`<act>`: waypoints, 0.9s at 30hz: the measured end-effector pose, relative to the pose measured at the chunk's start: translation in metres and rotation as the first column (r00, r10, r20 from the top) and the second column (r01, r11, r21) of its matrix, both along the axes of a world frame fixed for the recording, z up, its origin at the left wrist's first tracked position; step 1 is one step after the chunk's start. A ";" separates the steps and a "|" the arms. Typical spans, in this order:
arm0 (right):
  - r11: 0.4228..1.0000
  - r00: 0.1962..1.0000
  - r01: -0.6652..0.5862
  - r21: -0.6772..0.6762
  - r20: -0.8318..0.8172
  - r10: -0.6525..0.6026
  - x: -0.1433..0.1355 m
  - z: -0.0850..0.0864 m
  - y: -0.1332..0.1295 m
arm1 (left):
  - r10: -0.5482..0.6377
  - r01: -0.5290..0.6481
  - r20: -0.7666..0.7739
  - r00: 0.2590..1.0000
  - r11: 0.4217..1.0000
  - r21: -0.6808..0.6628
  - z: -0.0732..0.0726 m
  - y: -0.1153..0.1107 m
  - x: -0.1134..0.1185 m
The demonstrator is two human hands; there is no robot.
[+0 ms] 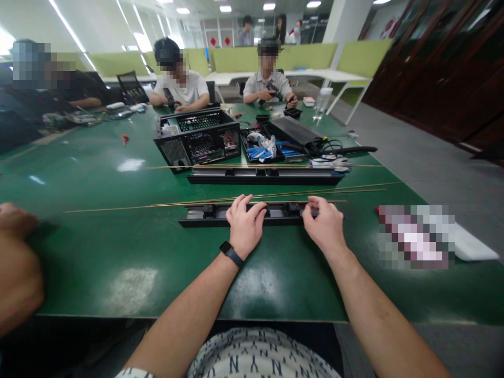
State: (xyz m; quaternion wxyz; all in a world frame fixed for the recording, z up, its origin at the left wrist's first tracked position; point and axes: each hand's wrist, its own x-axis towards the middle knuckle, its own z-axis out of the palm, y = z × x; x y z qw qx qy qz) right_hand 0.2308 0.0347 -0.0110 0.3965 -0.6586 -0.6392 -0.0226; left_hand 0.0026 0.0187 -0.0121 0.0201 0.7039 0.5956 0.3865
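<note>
In the head view, a long black and silver rail (pixel 285 222) lies crosswise on the green table, with black blocks sitting in its channel. My left hand (pixel 246 228), wearing a black watch (pixel 231 254), is curled over the middle of this rail, with thumb and fingers down at a black block. My right hand (pixel 326 226) pinches at the rail near its right end; the fingertips partly hide what is between them. Thin brass-coloured rods (pixel 118 208) lie along the far side of the rail, passing behind my hands.
A second, similar rail (pixel 263 179) lies farther back. Behind it stand an open black computer case (pixel 197 137), a tray of gloves (pixel 262 147) and black cables (pixel 334 149). Blurred packets (pixel 417 236) lie at right. A neighbour's arm (pixel 18 262) rests at left; co-workers sit opposite.
</note>
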 end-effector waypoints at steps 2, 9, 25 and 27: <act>1.000 1.000 0.016 0.003 -0.013 -0.016 0.001 0.001 0.000 | 0.002 -0.002 -0.005 1.000 1.000 -0.010 0.000 0.000 0.000; 0.999 1.000 0.020 -0.036 0.006 -0.020 0.004 -0.001 0.004 | 0.008 -0.008 -0.007 1.000 0.999 -0.033 0.001 -0.001 0.003; 0.999 0.999 -0.001 -0.053 -0.049 -0.002 0.007 0.000 0.007 | 0.012 -0.012 0.007 1.000 1.000 -0.021 0.000 0.000 0.004; 0.999 0.999 -0.033 -0.043 -0.042 0.031 0.006 0.000 0.006 | 0.013 -0.013 0.007 1.000 1.000 -0.023 0.000 0.000 0.004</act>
